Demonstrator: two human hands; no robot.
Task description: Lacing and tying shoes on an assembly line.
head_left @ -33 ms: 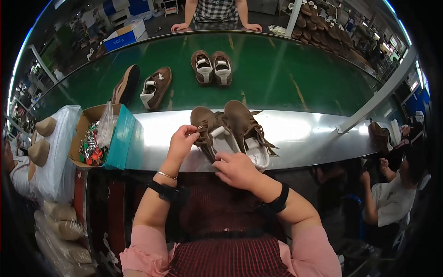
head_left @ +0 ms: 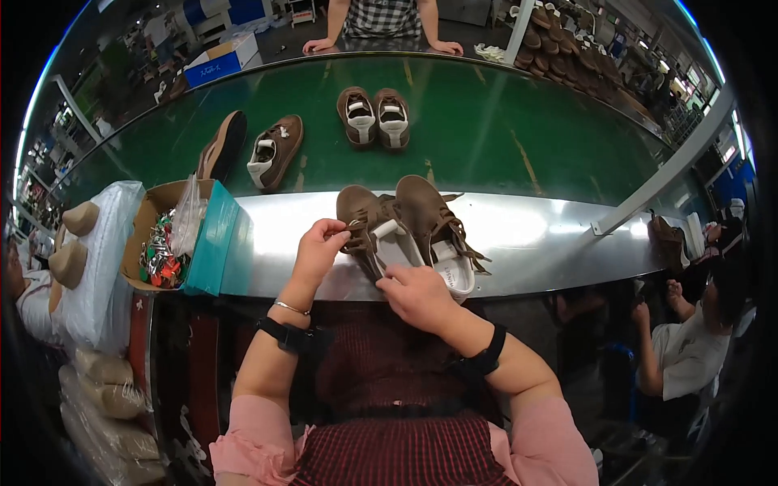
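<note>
A pair of brown lace-up shoes with pale linings lies on the steel ledge in front of me, toes pointing away. My left hand (head_left: 322, 243) is closed in a pinch at the outer side of the left shoe (head_left: 357, 203), on its brown shoelace (head_left: 355, 229). At the heel of that same shoe, my right hand (head_left: 419, 296) grips the rim of the opening; its fingers partly cover the heel. The right shoe (head_left: 421, 202) rests against it, its laces hanging loose to the right, touched by neither hand.
Left of the shoes stands an open carton (head_left: 154, 279) of small metal and coloured pieces, beside a teal box (head_left: 212, 243). More brown shoes (head_left: 275, 154) lie on the green belt (head_left: 462, 121). A slanted metal post (head_left: 664, 174) rises at right. Someone's hands (head_left: 446, 47) rest on the far edge.
My right hand has shifted very slightly at the left shoe's heel. My left hand and the shoes stay almost exactly where they were.
</note>
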